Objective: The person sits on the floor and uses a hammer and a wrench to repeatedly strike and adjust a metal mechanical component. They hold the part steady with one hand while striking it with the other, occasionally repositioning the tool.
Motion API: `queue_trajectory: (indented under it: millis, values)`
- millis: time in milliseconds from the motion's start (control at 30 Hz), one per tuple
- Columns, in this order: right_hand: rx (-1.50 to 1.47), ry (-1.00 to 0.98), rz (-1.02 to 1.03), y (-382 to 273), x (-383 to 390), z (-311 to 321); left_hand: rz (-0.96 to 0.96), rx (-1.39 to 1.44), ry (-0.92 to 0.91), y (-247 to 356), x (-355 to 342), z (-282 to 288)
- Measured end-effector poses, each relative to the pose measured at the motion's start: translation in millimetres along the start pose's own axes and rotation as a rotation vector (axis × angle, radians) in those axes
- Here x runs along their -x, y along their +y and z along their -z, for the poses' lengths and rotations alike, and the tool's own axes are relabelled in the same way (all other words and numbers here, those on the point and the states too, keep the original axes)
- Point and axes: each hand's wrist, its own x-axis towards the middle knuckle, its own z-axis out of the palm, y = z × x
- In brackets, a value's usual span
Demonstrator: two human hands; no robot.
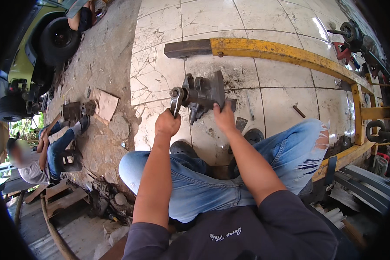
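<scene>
In front of my knees is a grey cast-metal gearbox (205,92) with a flat flange on its right side and a shaft sticking out at left. My left hand (167,123) is closed round a metal lever arm (176,103), whose ringed end sits round the nut on that shaft. My right hand (224,118) grips the gearbox by the lower edge of its flange, thumb up; its other fingers are partly hidden. Beside the right hand on the tiles lie a small dark metal piece (241,124) and a thin rod (250,105).
A yellow steel frame (264,50) runs across the far side and down the right. A short rusty bar (298,111) lies on the stained tiles. At left, another person (34,164) sits near metal parts (72,111) and cardboard (106,104); a vehicle wheel (59,40) stands beyond.
</scene>
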Motion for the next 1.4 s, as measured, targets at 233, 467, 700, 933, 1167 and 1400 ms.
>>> queue_trajectory:
  millis: [233,467,700,933,1167,1400]
  values:
    - [0.096,-0.096,-0.166,32.7,-9.9,-7.5,-0.016,0.032,-0.011,9.5,-1.8,6.4]
    - [-0.142,-0.001,0.135,-39.6,12.3,-14.9,-0.018,0.058,-0.009,-1.3,-3.7,12.5]
    - [-0.218,-0.026,-0.340,20.1,4.8,-7.5,0.041,0.030,-0.042,6.6,0.1,15.8]
    - [-0.087,-0.011,0.157,-41.2,19.9,-21.8,0.017,0.065,-0.001,0.9,-0.2,14.1]
    - [0.035,-0.071,0.134,-67.9,-17.7,25.0,0.027,0.091,-0.017,-2.9,2.3,15.3]
    - [0.330,-0.085,0.076,-47.6,-49.9,23.0,0.025,0.125,-0.022,4.4,3.7,18.4]
